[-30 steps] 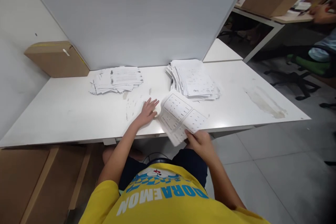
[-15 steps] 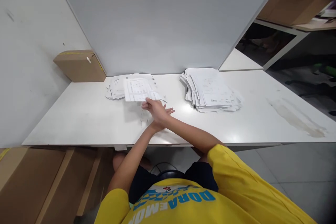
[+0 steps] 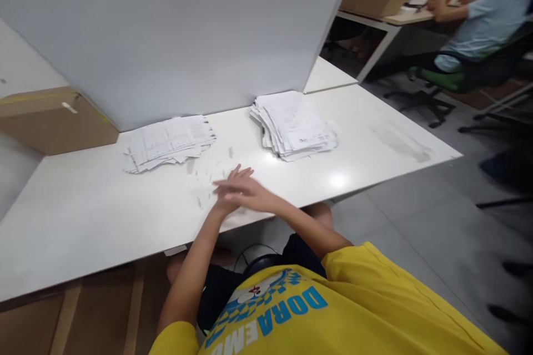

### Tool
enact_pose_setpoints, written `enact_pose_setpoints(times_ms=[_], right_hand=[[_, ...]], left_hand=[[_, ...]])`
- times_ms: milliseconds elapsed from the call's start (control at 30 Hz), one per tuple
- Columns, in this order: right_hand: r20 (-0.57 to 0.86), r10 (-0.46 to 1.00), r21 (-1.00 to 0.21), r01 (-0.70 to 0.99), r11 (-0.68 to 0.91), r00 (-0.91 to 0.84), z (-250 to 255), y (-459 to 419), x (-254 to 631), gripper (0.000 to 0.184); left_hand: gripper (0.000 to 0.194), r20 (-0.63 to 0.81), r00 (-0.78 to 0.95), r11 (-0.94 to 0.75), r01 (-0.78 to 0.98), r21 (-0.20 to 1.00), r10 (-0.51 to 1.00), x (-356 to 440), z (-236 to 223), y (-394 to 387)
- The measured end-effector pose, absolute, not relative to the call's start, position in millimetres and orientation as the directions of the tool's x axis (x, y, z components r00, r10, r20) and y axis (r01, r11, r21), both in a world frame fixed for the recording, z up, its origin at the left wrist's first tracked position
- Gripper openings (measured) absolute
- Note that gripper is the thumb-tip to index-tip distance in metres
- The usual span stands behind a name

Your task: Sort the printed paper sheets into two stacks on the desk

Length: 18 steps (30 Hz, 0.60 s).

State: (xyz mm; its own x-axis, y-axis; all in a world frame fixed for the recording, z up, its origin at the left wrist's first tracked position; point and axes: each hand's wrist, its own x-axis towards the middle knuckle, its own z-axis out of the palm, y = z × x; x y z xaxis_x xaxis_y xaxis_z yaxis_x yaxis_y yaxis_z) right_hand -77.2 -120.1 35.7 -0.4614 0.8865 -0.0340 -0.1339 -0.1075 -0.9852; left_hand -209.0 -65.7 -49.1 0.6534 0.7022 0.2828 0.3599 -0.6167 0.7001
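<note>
Near the front edge of the white table, my right hand lies across my left hand, its fingers stretched out and nothing held. Partly covered by it, my left hand points away from me with fingers apart and no sheet in it. Beyond them to the left is a loose, uneven stack of printed papers. To the right, a thicker stack of printed papers sits close to the upright panel. Neither hand touches a stack.
A grey-white panel rises behind the table. A cardboard box stands at the left, and more boxes are under the table. At the far right a person sits on a wheeled chair at another desk.
The sheet in my right hand was let go and now rests on the left stack. My right hand came back over my left. The view turned to the right, showing the seated person.
</note>
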Motion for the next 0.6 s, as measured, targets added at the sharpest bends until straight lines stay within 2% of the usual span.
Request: enact_pose_setpoints(times_ms=[33, 67, 100, 133, 200, 300, 367, 467, 600], right_hand=[[-0.004, 0.936, -0.998, -0.054, -0.024, -0.352, 33, -115, -46, 0.045], [0.096, 0.977, -0.977, 0.168, 0.129, -0.192, 29, -107, -15, 0.044], [0.198, 0.98, -0.884, 0.428, 0.191, -0.027, 24, -97, 15, 0.044], [0.256, 0.962, -0.766, 0.627, 0.142, 0.096, 18, -86, 42, 0.046], [0.301, 0.929, -0.551, 0.834, -0.016, 0.217, 3, -66, 86, 0.055], [0.347, 0.914, -0.338, 0.937, -0.086, 0.21, -16, -50, 119, 0.064], [0.374, 0.915, -0.266, 0.963, -0.049, 0.15, -23, -47, 127, 0.051], [0.384, 0.919, -0.216, 0.976, -0.004, 0.088, -28, -47, 132, 0.03], [0.402, 0.909, -0.215, 0.976, -0.026, 0.113, -27, -48, 138, 0.031]], left_hand=[[0.068, 0.282, 0.656, -0.614, 0.35, 0.707, 0.7, -209, -48, -64], [0.069, 0.275, 0.659, -0.606, 0.346, 0.716, 0.7, -209, -45, -63], [0.071, 0.264, 0.657, -0.594, 0.346, 0.726, 0.706, -209, -43, -62], [0.071, 0.25, 0.652, -0.578, 0.352, 0.736, 0.716, -208, -39, -61], [0.069, 0.22, 0.634, -0.537, 0.363, 0.762, 0.741, -208, -32, -61], [0.067, 0.2, 0.586, -0.462, 0.339, 0.82, 0.785, -210, -24, -64], [0.068, 0.191, 0.533, -0.404, 0.319, 0.857, 0.825, -211, -23, -66], [0.07, 0.196, 0.454, -0.35, 0.284, 0.893, 0.869, -211, -24, -66], [0.069, 0.242, 0.391, -0.352, 0.237, 0.906, 0.888, -211, -24, -61]])
